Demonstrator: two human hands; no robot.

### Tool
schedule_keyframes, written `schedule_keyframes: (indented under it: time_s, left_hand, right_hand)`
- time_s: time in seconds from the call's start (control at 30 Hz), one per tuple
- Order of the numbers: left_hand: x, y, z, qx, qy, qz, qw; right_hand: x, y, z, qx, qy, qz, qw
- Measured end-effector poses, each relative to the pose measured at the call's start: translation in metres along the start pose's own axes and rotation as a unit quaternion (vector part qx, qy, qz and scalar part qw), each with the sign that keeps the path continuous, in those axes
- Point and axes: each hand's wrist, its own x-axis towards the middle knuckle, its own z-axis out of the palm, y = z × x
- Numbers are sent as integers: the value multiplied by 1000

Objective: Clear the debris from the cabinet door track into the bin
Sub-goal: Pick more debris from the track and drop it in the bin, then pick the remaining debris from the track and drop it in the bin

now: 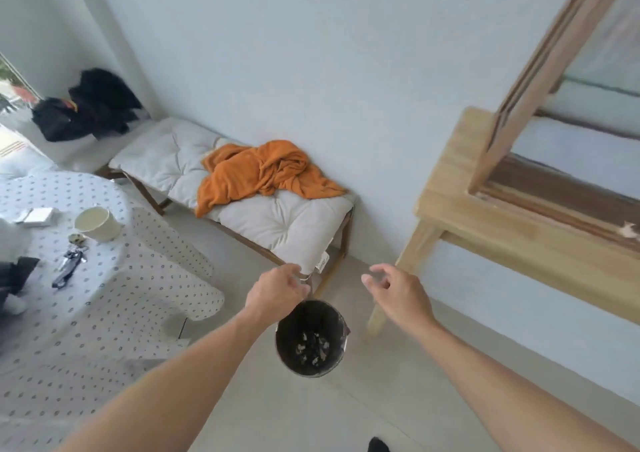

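A small dark bin (337, 358) with pale scraps in its bottom hangs over the floor in the lower middle of the view. My left hand (277, 290) is closed at its upper left rim, on what looks like a thin wire handle. My right hand (398, 295) hovers to the right of the bin with fingers apart and nothing in it. At the right stands the wooden cabinet (460, 188); its dark door track (554, 205) runs along the bottom of the opening. A pale bit of debris (628, 230) lies in the track at the far right edge.
A cushioned bench (277, 223) with an orange cloth (263, 174) stands against the wall behind the bin. A table with a dotted cloth (104, 295) at the left holds a cup (97, 224) and small items. The cabinet's leg (398, 285) is just right of my right hand.
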Motion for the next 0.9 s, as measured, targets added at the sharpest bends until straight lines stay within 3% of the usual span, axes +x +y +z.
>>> schedule_keyframes:
  time_s: [0.2, 0.37, 0.63, 0.9]
  left_hand:
    - [-32, 119, -73, 43, 12, 135, 990]
    - [-51, 223, -87, 59, 30, 225, 972]
    - [-65, 340, -20, 64, -19, 294, 954]
    - [-56, 416, 64, 83, -64, 320, 941]
  right_hand:
    - [-56, -38, -119, 76, 117, 15, 990]
    - [-90, -26, -202, 105, 210, 31, 972]
    - [-117, 44, -285, 103, 282, 98, 949]
    - [-101, 110, -316, 39, 285, 143, 947]
